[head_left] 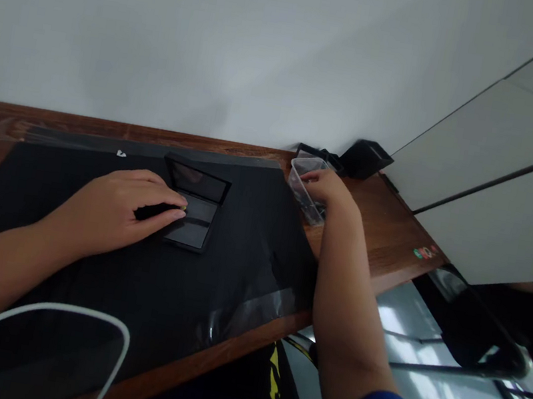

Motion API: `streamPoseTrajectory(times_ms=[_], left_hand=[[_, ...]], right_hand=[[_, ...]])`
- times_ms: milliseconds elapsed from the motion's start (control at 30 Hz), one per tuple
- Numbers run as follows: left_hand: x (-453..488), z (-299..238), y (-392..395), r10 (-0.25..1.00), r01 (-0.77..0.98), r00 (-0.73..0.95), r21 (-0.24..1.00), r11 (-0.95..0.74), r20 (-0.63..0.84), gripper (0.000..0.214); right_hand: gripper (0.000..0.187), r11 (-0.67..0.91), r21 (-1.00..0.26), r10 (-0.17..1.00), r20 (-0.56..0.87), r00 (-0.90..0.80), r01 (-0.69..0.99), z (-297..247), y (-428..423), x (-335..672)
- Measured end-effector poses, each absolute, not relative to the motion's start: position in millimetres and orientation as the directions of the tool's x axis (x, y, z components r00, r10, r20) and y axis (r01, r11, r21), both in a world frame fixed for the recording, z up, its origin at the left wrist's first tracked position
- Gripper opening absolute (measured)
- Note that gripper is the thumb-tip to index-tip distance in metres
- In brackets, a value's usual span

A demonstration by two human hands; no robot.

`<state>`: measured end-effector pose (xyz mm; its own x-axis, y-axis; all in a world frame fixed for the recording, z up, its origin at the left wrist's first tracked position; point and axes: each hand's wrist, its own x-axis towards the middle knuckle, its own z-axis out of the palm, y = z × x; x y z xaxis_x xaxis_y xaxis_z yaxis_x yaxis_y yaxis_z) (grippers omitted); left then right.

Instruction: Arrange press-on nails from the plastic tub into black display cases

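Observation:
My left hand point(128, 208) is closed in a pinch at the left side of an opened flat black case point(193, 242). A tiny yellowish thing point(184, 208) shows at its fingertips, too small to name. The case lies on a black mat point(247, 257), its dark glossy lid point(198, 181) tilted up at the back and its lower part holding dark grey panels. Farther right, my right hand point(325, 187) reaches into a clear plastic container point(312, 215) with its fingers curled. The wall and contents partly hide those fingertips, and what they grip cannot be made out.
Black boxes point(364, 160) stand behind the container by the wall. A white scrap point(121, 153) lies near the mat's taped back edge. A white cable point(71, 309) loops across the front left. The wooden table point(392, 236) ends at the right, with a chair point(483, 328) beyond.

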<state>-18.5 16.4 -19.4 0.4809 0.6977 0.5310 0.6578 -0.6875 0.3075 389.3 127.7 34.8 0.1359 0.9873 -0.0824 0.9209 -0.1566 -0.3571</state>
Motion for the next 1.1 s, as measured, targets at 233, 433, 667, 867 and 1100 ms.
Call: streamPoseTrajectory(times_ms=[233,433,667,867,1100], left_hand=[[-18.3,-21.2,19.2,0.715,0.646,0.461,0.355,-0.676,0.526,0.036],[-18.0,-19.6,18.0,0.711,0.63,0.49,0.359,-0.689,0.504,0.036],[-19.8,-25.4,21.6,0.821,0.685,0.44,0.455,-0.569,0.365,0.051],[-17.6,-23.3,24.0,0.815,0.675,0.47,0.457,-0.579,0.338,0.058],[-15.3,-23.9,25.5,0.807,0.684,0.459,0.432,-0.588,0.372,0.055]], right_hand=[[0.03,-0.143,-0.384,0.987,-0.125,0.102,0.912,36.8,125.5,379.6],[0.03,-0.146,-0.379,0.988,-0.095,0.118,0.914,41.8,121.9,377.2],[0.032,-0.179,-0.348,0.98,0.017,0.198,0.92,54.9,114.7,375.1],[0.03,-0.13,-0.461,0.953,0.186,0.238,0.878,64.8,109.0,372.9],[0.03,0.315,-0.769,0.933,0.357,-0.035,0.557,82.3,89.2,357.8]])
